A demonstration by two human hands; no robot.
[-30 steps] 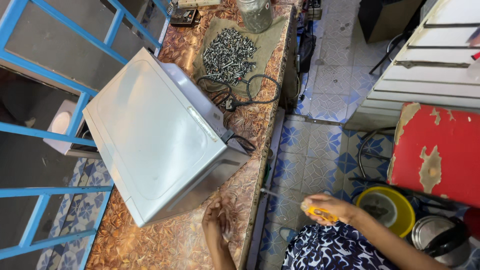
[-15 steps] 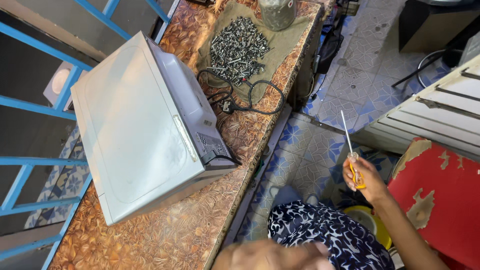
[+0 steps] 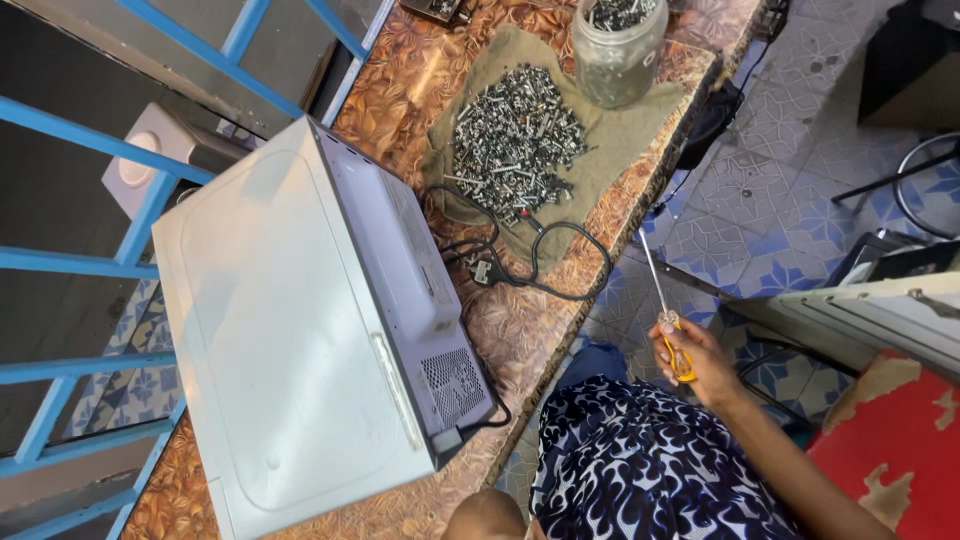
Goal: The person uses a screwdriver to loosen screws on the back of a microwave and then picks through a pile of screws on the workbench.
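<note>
My right hand [image 3: 690,360] grips a yellow-handled screwdriver [image 3: 657,280], its thin shaft pointing up toward the table edge, off to the right of the table over the tiled floor. A white microwave oven [image 3: 290,330] lies on the brown patterned table [image 3: 420,70], its vented back facing me. The black power cord [image 3: 560,260] with its plug [image 3: 482,270] loops beside it. My left hand is hidden; only a rounded patch of skin shows at the bottom edge.
A pile of screws [image 3: 515,140] lies on an olive cloth [image 3: 640,130], next to a glass jar [image 3: 618,50] holding more screws. Blue metal bars [image 3: 150,200] run along the left. A worn red surface [image 3: 890,450] and a white panel [image 3: 880,310] stand at right.
My right hand has lifted the screwdriver from low beside the table to upright near the table edge. The view has shifted, bringing the screws and the jar closer.
</note>
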